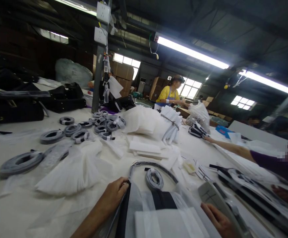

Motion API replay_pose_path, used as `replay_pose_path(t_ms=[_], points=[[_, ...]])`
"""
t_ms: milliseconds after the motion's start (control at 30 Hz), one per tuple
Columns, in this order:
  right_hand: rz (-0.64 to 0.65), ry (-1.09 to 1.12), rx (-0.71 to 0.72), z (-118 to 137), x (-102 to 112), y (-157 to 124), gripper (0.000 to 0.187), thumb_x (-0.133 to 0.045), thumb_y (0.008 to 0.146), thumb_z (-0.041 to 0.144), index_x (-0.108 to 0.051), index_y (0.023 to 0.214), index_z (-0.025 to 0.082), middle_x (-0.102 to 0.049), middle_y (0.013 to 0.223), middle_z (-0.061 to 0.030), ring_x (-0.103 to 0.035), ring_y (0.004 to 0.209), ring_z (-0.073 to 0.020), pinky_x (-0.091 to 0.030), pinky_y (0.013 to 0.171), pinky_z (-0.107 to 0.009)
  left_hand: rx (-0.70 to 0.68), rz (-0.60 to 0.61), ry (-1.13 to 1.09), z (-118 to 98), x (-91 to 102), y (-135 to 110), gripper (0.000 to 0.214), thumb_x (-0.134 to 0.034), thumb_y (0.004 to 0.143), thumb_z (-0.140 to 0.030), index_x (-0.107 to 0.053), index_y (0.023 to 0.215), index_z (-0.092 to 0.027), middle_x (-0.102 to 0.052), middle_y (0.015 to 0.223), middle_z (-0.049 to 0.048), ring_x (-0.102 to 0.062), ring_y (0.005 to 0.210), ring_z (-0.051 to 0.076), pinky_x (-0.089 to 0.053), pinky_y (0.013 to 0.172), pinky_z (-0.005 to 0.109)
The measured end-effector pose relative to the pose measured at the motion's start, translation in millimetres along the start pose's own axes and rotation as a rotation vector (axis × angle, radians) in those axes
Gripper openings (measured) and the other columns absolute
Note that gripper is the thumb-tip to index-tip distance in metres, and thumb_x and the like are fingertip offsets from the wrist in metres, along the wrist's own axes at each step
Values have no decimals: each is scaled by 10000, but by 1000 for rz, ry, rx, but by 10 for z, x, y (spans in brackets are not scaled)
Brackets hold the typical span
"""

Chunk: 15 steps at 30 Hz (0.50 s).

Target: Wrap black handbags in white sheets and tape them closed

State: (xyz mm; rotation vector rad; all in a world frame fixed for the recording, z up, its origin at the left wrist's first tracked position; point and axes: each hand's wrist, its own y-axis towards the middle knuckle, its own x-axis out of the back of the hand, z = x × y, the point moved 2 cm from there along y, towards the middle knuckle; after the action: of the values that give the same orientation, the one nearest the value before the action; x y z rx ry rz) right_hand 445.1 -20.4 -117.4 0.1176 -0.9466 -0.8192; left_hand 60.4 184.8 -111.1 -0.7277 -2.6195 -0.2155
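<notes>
My left hand (114, 195) is closed on the left edge of a dark bag in clear plastic wrap (156, 206) that lies in front of me. My right hand (218, 219) rests on the bag's right side next to a grey panel (212, 196); its fingers lie partly out of view. A curved black handle strap (156, 165) arches over the bag's far end. A small coil of grey strap (154, 178) sits just beyond it.
Several grey strap coils (79, 130) and a large one (20, 162) lie on the white table (15, 205). Stacks of white sheets (149, 124) stand mid-table. A co-worker's arm (233, 148) reaches in from the right. Another person in yellow (170, 94) works farther back. Black bags (15, 109) sit at left.
</notes>
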Motion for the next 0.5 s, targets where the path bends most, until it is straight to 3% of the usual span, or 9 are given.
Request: replay_pose_path(t_ms=[100,200,333,400,500], points=[[53,-12,17,335,156,241,371,-609,714,635,-714,690,279,-716,672,-30,-684,627,-238,-531,605,-288,0,6,1,-11,-8,-6,360,-412,855,-420,-654,981,-185,-731,989,70,-648,986,246,-452,871,308],[162,-45,218,901,83,535,359,-555,822,577,-693,725,259,-711,716,-41,-660,652,-222,-506,643,-301,10,25,-7,-24,-3,-5,350,-406,849,-426,-639,954,-187,-731,923,51,-661,886,226,-459,799,295],[507,-187,545,1569,-540,767,219,-511,908,344,-694,881,226,-702,841,-29,-642,747,-176,-469,717,-274,18,52,-12,-21,5,0,368,-396,851,-457,-630,946,-189,-721,862,38,-660,825,216,-460,756,286],[588,-350,600,1725,-916,821,209,-553,865,254,-690,1016,209,-703,980,-59,-651,875,-200,-462,787,-288,8,47,-16,2,0,8,382,-396,852,-472,-627,956,-186,-722,876,48,-661,845,225,-463,765,289],[667,-493,607,1783,-1337,896,261,-615,796,222,-691,1044,193,-704,1033,-82,-651,960,-233,-461,804,-294,-8,42,-8,67,-28,31,390,-390,858,-493,-625,954,-198,-718,858,42,-659,855,231,-468,780,290]])
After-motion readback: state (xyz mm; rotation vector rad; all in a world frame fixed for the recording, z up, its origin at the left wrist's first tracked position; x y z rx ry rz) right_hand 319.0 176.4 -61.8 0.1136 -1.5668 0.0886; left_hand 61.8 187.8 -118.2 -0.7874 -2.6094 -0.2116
